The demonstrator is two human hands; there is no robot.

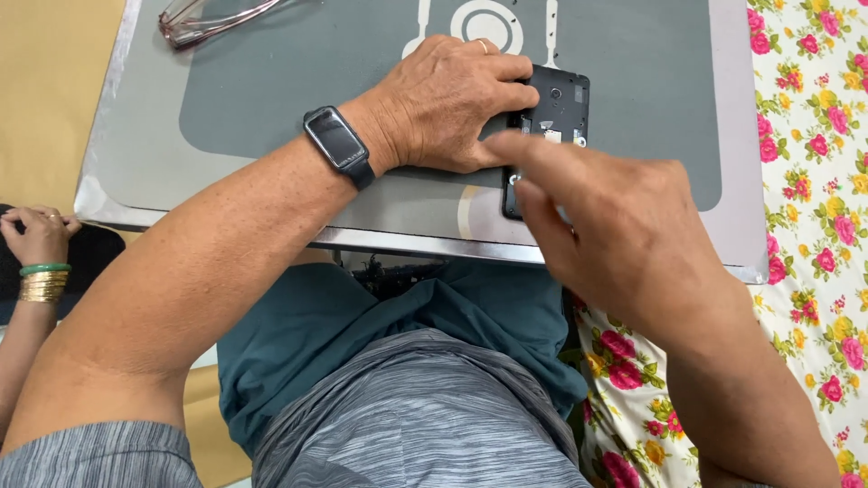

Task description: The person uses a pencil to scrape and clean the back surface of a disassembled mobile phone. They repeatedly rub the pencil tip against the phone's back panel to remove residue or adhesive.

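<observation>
A black phone [561, 104] with its back cover off lies on a grey tray-like board [271, 99] across my lap. My left hand [448, 99], with a ring and a dark wristband behind it, presses down on the phone's left side. My right hand [615, 217] reaches in from the lower right, its index finger and thumb touching the phone's middle and lower part. The right hand is blurred, and whether it pinches anything small I cannot tell. The phone's lower half is hidden under my fingers.
A pair of glasses [203, 18] rests at the board's far left corner. A flowered cloth [818, 181] covers the surface on the right. Another person's hand with green and gold bangles [41, 244] sits at the left edge.
</observation>
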